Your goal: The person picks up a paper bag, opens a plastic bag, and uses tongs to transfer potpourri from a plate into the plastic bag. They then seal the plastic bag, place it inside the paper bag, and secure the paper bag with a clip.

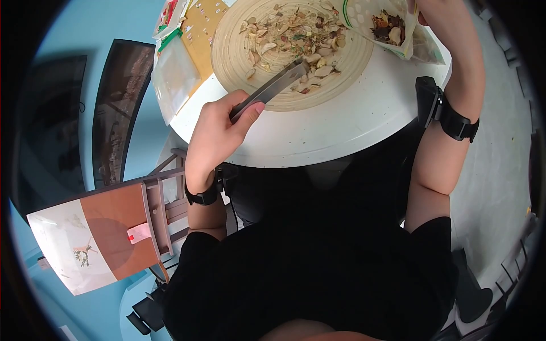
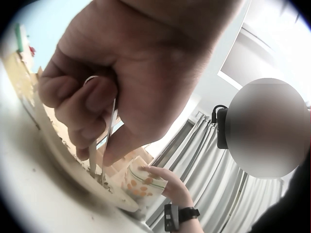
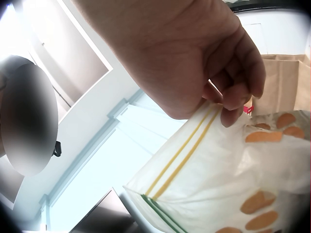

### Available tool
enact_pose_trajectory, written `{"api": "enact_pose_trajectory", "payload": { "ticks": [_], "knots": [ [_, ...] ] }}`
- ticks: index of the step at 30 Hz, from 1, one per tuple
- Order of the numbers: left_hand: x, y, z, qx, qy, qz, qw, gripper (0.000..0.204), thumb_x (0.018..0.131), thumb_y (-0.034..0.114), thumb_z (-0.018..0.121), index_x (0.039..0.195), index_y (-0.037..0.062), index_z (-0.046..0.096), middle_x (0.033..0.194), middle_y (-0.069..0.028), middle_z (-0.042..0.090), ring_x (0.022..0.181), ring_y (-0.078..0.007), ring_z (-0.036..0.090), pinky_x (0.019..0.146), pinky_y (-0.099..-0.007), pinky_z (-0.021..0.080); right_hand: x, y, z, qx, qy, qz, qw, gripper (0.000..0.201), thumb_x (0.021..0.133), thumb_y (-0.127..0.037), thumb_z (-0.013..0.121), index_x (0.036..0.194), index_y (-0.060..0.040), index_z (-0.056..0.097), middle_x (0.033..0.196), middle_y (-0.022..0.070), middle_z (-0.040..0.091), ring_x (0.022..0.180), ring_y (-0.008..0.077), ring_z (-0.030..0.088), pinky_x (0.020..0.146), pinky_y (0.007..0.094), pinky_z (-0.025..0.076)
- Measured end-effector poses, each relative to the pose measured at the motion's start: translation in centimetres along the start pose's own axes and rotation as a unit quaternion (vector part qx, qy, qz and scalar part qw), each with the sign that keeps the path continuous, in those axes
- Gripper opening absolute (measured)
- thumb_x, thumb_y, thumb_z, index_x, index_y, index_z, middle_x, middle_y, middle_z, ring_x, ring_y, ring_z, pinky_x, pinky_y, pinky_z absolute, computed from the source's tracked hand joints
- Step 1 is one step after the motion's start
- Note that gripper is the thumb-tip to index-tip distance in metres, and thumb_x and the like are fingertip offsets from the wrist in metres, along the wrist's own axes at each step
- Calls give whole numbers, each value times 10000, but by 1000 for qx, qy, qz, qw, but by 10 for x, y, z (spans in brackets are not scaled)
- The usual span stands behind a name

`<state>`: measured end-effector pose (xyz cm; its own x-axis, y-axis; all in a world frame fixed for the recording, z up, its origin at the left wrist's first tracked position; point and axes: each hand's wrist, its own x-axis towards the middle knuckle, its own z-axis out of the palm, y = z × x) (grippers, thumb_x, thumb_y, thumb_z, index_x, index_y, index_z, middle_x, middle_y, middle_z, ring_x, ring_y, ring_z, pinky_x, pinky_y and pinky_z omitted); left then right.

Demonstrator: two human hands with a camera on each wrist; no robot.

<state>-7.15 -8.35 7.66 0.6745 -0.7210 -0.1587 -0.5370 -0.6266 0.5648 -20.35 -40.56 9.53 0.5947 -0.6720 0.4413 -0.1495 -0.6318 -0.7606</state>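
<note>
My left hand (image 1: 219, 129) grips metal tongs (image 1: 267, 91), thumb on one side and fingers curled round the other. The tongs' tips reach into pale and brown dried flakes (image 1: 298, 35) spread over a round, ridged, cream-coloured tray (image 1: 227, 68). At the top right, my right hand (image 3: 209, 73) pinches the upper edge of a translucent zip bag (image 3: 189, 165) with yellow and green seal lines. The bag's mouth gapes beside the tray's right rim, and dark and orange-brown dried pieces (image 1: 389, 28) lie inside. In the head view, most of the right hand is cut off by the frame.
The tray stands on a round white table (image 1: 318, 139) sprinkled with small crumbs. Left of it lie a brown paper sheet (image 1: 202, 34) and a clear plastic bag (image 1: 172, 79). A brown paper bag (image 3: 282, 82) stands behind the zip bag. A wooden chair (image 1: 165, 213) is at the lower left.
</note>
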Motion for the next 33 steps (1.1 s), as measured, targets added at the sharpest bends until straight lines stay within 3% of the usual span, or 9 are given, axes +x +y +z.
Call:
{"api": "enact_pose_trajectory", "payload": {
  "ticks": [7, 11, 15, 18, 21, 27, 30, 31, 33],
  "knots": [
    [4, 5, -7, -48, 16, 3, 999, 271, 976, 230, 729, 874, -14, 670, 589, 37, 402, 561, -59, 317, 497, -279, 247, 2, 2, 2, 33, -2, 13, 999, 313, 1005, -203, 608, 930, 75, 731, 647, 28, 630, 535, 91, 563, 489, 268, 442],
    [14, 25, -22, -87, 50, 60, 993, 295, 983, 229, 723, 822, 1, 625, 613, 77, 389, 587, -37, 316, 505, -264, 226, 1, -3, 0, 5, -3, 15, 1000, 299, 1003, -192, 608, 911, 67, 728, 645, 23, 627, 534, 86, 556, 488, 265, 433],
    [31, 71, -22, -138, 85, 150, 975, 320, 963, 257, 745, 830, -10, 630, 613, 58, 401, 587, -40, 325, 505, -262, 243, 0, -3, 3, 12, 2, 4, 1000, 298, 1000, -190, 611, 888, 65, 717, 643, 19, 619, 533, 84, 551, 490, 269, 426],
    [37, 74, -20, -78, 102, 148, 981, 331, 940, 275, 768, 848, -19, 648, 597, 29, 433, 581, -45, 351, 505, -259, 269, 4, 1, 2, 23, -6, 18, 1000, 303, 1000, -193, 611, 877, 66, 710, 640, 18, 612, 535, 84, 548, 491, 272, 426],
    [22, 58, -22, -21, 106, 74, 991, 336, 929, 284, 777, 867, -26, 662, 584, -1, 454, 574, -53, 372, 499, -265, 288, 2, 1, 0, 3, 12, 9, 1000, 299, 1000, -197, 611, 892, 60, 719, 643, 23, 619, 537, 87, 555, 492, 272, 437],
    [-15, 21, -4, 53, 61, -7, 997, 314, 919, 257, 775, 922, -41, 676, 555, -67, 515, 514, -118, 444, 499, -306, 371, -4, -1, 3, -15, 25, -4, 1000, 295, 999, -205, 615, 923, 56, 730, 646, 30, 634, 532, 93, 565, 489, 268, 448],
    [-24, 25, 1, 94, 55, -16, 994, 314, 906, 254, 780, 945, -43, 687, 555, -126, 558, 483, -189, 527, 513, -337, 424, -3, -1, 2, -4, 12, -1, 1000, 300, 1000, -208, 618, 919, 57, 731, 639, 28, 629, 530, 91, 565, 484, 267, 446],
    [-25, 24, 3, 109, 65, -5, 992, 329, 900, 266, 783, 945, -45, 688, 558, -158, 580, 479, -259, 570, 521, -360, 449, -3, -2, 2, -3, 10, -2, 1000, 301, 1001, -209, 618, 916, 58, 731, 637, 28, 628, 529, 91, 565, 483, 267, 446],
    [-27, 25, 2, 127, 66, -12, 990, 330, 904, 271, 779, 919, -43, 682, 549, -159, 572, 475, -291, 558, 517, -373, 444, -5, -3, 4, -6, 17, -10, 1000, 302, 1000, -207, 618, 912, 59, 731, 634, 28, 626, 530, 90, 567, 482, 267, 445]
  ]
}}
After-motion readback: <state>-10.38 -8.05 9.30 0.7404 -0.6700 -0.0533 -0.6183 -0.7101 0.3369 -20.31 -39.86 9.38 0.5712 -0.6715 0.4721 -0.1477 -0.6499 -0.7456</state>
